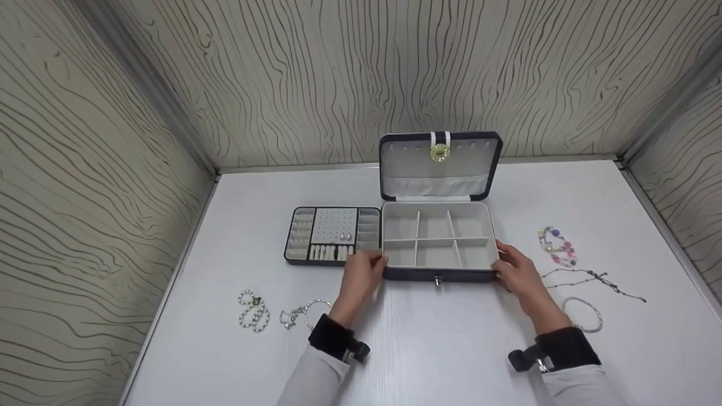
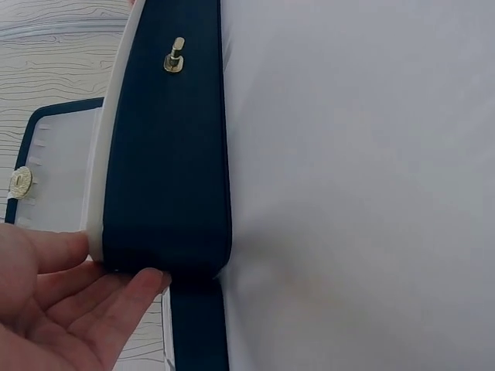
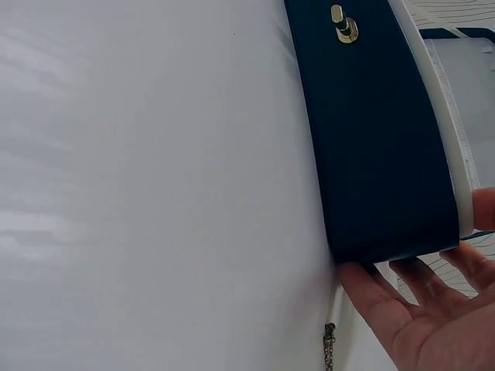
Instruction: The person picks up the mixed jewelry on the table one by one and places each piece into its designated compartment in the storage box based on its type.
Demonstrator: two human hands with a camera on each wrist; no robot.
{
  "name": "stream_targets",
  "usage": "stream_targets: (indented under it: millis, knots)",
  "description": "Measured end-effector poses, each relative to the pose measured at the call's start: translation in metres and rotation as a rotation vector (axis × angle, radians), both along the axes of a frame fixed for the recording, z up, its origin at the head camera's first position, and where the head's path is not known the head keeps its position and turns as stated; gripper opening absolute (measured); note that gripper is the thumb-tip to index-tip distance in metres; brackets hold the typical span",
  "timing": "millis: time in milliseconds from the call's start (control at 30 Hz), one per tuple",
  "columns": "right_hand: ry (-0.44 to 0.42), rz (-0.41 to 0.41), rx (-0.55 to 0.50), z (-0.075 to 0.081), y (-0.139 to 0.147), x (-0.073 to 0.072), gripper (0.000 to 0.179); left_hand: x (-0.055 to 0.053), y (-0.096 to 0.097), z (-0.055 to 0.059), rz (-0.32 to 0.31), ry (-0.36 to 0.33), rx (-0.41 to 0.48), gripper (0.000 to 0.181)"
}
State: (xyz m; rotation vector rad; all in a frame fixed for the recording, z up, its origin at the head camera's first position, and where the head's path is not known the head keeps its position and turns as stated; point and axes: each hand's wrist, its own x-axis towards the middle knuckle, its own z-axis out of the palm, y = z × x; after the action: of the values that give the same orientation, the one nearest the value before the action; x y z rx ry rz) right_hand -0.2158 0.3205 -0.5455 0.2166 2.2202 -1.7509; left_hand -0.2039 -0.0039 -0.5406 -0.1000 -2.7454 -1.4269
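A dark blue jewellery box (image 1: 409,274) stands with its lid (image 1: 437,189) raised, its bare pale compartments showing. At its front left corner my left hand (image 1: 361,276) grips it, thumb at the white rim and fingers against the side. My right hand (image 1: 520,279) holds the front right corner the same way, fingertips (image 3: 363,278) along the side wall. Between the hands, a metal turn clasp (image 2: 175,58) sits on the front wall. Left of the box lies a matching jewellery tray (image 1: 290,242), close against it, with a pair of earrings (image 1: 346,237) on its perforated panel.
To the left lie a pearl bracelet (image 1: 255,317) and a silvery chain with a bangle (image 1: 317,301), partly behind my left wrist. On the right are a colourful beaded bracelet (image 1: 555,247), a thin dark necklace (image 1: 599,276) and another bangle (image 1: 599,316). Patterned panels enclose the white table (image 1: 428,349).
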Motion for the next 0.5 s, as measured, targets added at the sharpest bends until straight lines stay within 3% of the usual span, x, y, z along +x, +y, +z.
stream_targets:
  millis: [167, 500]
  knots:
    - [0.004, 0.031, -0.003, -0.0002, 0.0015, -0.001, 0.064, -0.0009, 0.0011, 0.0002, 0.02, -0.041, 0.033, 0.022]
    - [0.057, 0.151, 0.185, 0.0076, 0.0067, -0.0037, 0.065, -0.0018, 0.0005, 0.0016, 0.016, -0.101, 0.08, 0.043]
